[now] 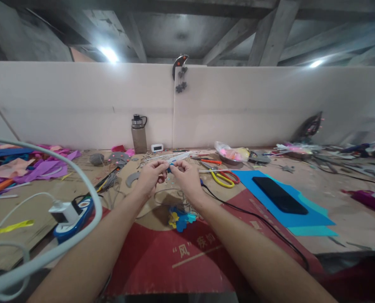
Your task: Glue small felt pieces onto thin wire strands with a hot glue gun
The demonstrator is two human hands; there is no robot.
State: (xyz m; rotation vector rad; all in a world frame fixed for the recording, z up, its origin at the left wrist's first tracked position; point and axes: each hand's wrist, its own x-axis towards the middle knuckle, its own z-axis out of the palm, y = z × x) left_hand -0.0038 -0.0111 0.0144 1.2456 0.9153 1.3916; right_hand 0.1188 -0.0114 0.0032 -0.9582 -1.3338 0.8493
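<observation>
My left hand (150, 176) and my right hand (187, 179) meet above the middle of the table, fingertips pinched on a small dark blue piece (170, 166). It looks like felt, but the fingers hide most of it. Below them, blue, yellow and turquoise flower-like cutouts (181, 219) lie with thin grey cord on red-and-tan cardboard (171, 261). Just right of my right hand are scissors with yellow and red handles (224, 180) and an orange-handled tool (211, 161). A grey crescent piece (132, 179) rests left of my left hand.
A thick white cable (94, 198) arches across the left, near a blue power strip (75, 221). A phone (279, 195) lies on blue sheets (315, 216) at right. A bottle (139, 139) stands by the partition (80, 105). A black cord (253, 213) crosses the cardboard.
</observation>
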